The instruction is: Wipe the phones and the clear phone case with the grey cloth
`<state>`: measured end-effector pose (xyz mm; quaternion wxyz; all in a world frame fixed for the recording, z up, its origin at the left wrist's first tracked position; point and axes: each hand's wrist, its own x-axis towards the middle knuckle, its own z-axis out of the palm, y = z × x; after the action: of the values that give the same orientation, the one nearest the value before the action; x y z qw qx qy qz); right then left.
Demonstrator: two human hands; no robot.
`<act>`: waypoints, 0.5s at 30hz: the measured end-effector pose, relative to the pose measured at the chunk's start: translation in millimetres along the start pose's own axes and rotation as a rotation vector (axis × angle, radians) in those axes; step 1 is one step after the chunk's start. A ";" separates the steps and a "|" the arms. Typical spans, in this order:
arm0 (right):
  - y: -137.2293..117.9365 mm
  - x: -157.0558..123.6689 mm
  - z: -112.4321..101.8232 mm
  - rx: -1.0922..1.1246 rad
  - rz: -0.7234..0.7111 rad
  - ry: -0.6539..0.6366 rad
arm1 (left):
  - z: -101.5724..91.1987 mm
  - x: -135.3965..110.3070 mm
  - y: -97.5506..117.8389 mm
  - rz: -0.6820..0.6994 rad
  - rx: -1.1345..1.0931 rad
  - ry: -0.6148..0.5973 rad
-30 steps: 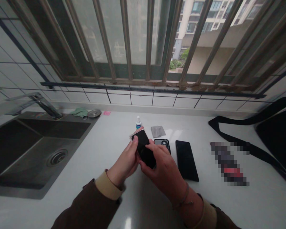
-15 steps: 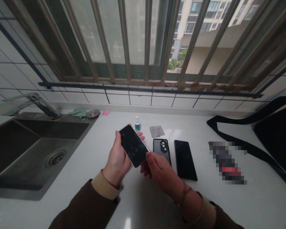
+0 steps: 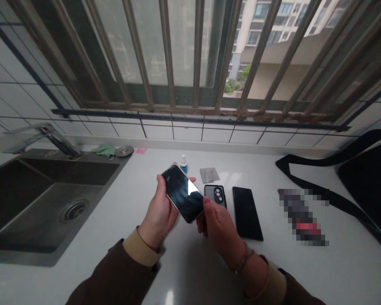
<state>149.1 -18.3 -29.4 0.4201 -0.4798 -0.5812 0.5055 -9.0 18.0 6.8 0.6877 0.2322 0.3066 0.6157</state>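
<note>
Black-screened phone (image 3: 181, 193) held in the air above the surface (image 3: 184, 271), tilted, screen up, glare across its upper right. Left hand (image 3: 158, 216) carries it from below and behind; left fingers (image 3: 160, 183) wrap its long edge, closed on the phone, tips showing past the far side. Right hand (image 3: 218, 226) at the phone's lower right edge, right fingers (image 3: 207, 207) curled and appearing to touch that edge; whether they grip cannot be told.

Just beyond the hands: dark phone case (image 3: 215, 195) with camera cutout, lying flat, partly behind the right hand. Beside it, a second black phone (image 3: 247, 213), flat. Grey cloth square (image 3: 209, 175) above the case; small dropper bottle (image 3: 183, 164) with blue label, upright, just behind the held phone.

Further off, left: steel sink (image 3: 44, 207), tap (image 3: 59, 144), green rag (image 3: 103, 149), metal drain cover (image 3: 124, 151), pink note (image 3: 141, 150). Right: pixelated object (image 3: 301, 216), black bag (image 3: 365, 182) with strap. Barred window (image 3: 197, 51) behind the surface.
</note>
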 end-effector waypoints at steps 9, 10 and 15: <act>3.8 -3.9 8.9 0.051 0.041 -0.429 | 1.0 -3.2 -1.6 0.063 0.033 0.004; 3.6 -4.8 8.9 0.081 0.038 -0.452 | 1.1 -3.8 -1.6 0.051 0.033 0.004; 2.6 -6.5 7.6 0.116 0.045 -0.497 | 0.5 -5.2 -1.9 0.062 0.054 -0.003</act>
<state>143.3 -26.0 -33.0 0.2797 -0.3290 -0.6258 0.6496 -7.6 12.6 6.5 0.6624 0.2610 0.3146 0.6278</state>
